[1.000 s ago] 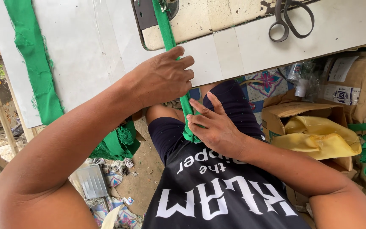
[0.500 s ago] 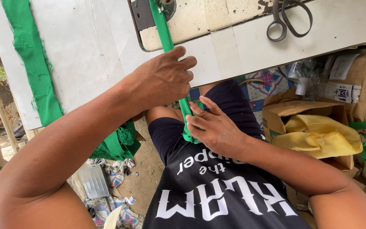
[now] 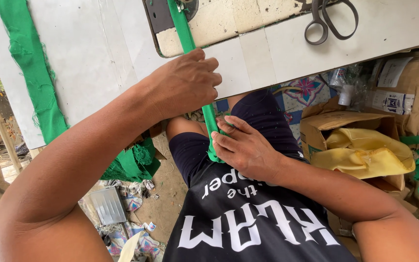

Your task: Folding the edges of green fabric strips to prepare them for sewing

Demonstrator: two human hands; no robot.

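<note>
Left hand (image 3: 187,80): fist curled over narrow green fabric strip (image 3: 209,116) at white counter (image 3: 98,48) edge, frame centre. Right hand (image 3: 243,148): fingers pinched on strip's lower end, just below. Scissors (image 3: 328,19) lay upper right.

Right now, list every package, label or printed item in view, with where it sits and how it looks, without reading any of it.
Open cardboard box: right of the lap, brown, holding yellow fabric.
Small carton: upper right under the table edge, white label with dark print.
White paper label: above that carton, tilted.
Black shirt: bottom centre, white lettering.
No screens or signs.
</note>
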